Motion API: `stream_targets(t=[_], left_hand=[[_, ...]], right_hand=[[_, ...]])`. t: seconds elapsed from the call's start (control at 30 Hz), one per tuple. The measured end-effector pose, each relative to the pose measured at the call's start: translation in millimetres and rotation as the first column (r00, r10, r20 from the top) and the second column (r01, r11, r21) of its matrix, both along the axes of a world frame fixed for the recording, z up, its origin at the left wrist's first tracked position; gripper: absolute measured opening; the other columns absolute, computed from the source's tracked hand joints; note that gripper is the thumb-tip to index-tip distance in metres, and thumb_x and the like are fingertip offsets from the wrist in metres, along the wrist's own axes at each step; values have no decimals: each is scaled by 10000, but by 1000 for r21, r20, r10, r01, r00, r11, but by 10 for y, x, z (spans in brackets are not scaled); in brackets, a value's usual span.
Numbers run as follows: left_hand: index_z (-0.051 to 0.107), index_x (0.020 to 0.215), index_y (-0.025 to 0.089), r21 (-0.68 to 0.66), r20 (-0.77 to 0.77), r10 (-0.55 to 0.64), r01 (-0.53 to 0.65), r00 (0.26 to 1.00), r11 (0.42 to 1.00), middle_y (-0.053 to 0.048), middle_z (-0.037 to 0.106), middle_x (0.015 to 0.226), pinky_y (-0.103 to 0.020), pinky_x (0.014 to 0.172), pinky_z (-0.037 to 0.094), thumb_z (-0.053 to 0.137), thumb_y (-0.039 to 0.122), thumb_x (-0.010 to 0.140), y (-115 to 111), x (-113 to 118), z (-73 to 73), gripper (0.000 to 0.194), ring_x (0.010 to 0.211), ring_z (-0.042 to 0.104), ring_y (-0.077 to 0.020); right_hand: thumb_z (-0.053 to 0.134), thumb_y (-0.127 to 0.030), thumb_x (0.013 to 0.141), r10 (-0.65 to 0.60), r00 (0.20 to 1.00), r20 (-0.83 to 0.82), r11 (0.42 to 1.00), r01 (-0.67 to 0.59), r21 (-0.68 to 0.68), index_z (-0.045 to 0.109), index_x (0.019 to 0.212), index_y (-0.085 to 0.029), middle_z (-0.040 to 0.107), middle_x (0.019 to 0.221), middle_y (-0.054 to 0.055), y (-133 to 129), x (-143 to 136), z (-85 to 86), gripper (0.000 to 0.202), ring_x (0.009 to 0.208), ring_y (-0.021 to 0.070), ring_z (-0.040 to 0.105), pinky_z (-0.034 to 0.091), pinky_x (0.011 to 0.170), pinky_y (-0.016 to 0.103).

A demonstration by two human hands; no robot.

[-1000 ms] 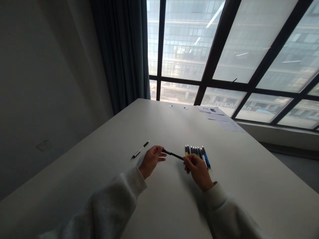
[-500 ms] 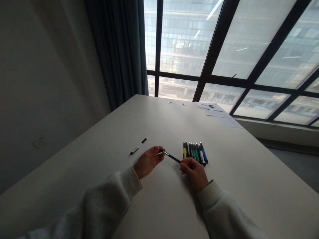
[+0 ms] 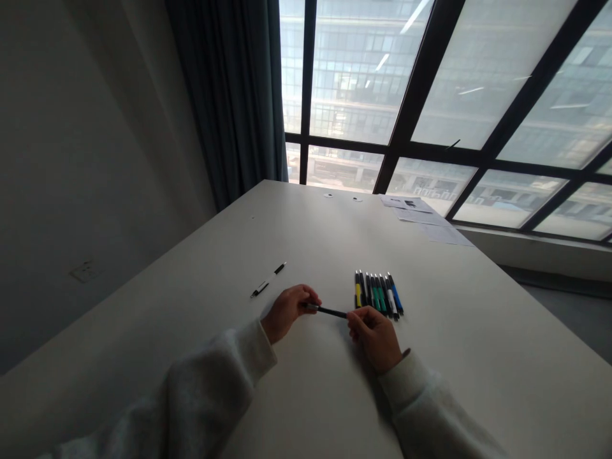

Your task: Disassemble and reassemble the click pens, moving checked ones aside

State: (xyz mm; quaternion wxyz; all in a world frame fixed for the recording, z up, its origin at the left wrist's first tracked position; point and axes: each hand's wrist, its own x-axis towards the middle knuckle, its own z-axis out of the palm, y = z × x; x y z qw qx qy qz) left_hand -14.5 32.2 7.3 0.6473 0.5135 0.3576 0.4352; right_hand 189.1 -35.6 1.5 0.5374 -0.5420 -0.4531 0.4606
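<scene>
A dark pen [image 3: 331,312] stretches between my two hands, nearly level above the white table. My left hand [image 3: 289,310] pinches its left end with thumb and fingers. At the other end, my right hand [image 3: 375,336] grips the pen between thumb and forefinger. Just beyond my right hand lies a row of several pens, among them a yellow-and-black pen [image 3: 357,293], green-and-black pens [image 3: 381,298], a white-and-black pen [image 3: 391,298] and a blue pen [image 3: 396,296]. A single white-and-black pen [image 3: 268,280] lies slanted on the table past my left hand.
The white table [image 3: 306,236] runs away toward a large window [image 3: 358,83]. Paper sheets [image 3: 415,213] lie along its far right edge. A dark curtain [image 3: 229,95] hangs at the back left, beside a wall with a socket [image 3: 86,272].
My left hand's fingers have closed on the left end of the pen, and that end has dropped, so the pen is closer to level. My right hand keeps its grip.
</scene>
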Motion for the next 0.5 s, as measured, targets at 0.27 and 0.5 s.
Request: stream_targets(t=[0.27, 0.5], left_hand=[[676, 945, 182, 689, -609, 227, 366, 760, 625, -63, 688, 912, -351, 839, 442, 673, 374, 872, -184, 27, -2, 206, 879, 571, -215], [623, 965, 180, 772, -634, 470, 472, 615, 425, -28, 672, 861, -306, 707, 443, 578, 250, 944, -163, 44, -81, 85, 776, 583, -184]], right_hand=[[796, -589, 662, 22, 1000, -19, 998, -23, -66, 623, 673, -158, 625, 563, 15, 15, 24, -52, 465, 454, 111, 504, 408, 423, 229], [741, -656, 685, 56, 997, -58, 995, -60, -84, 611, 680, -167, 648, 603, 24, 43, 11, -43, 507, 472, 127, 542, 449, 440, 244]])
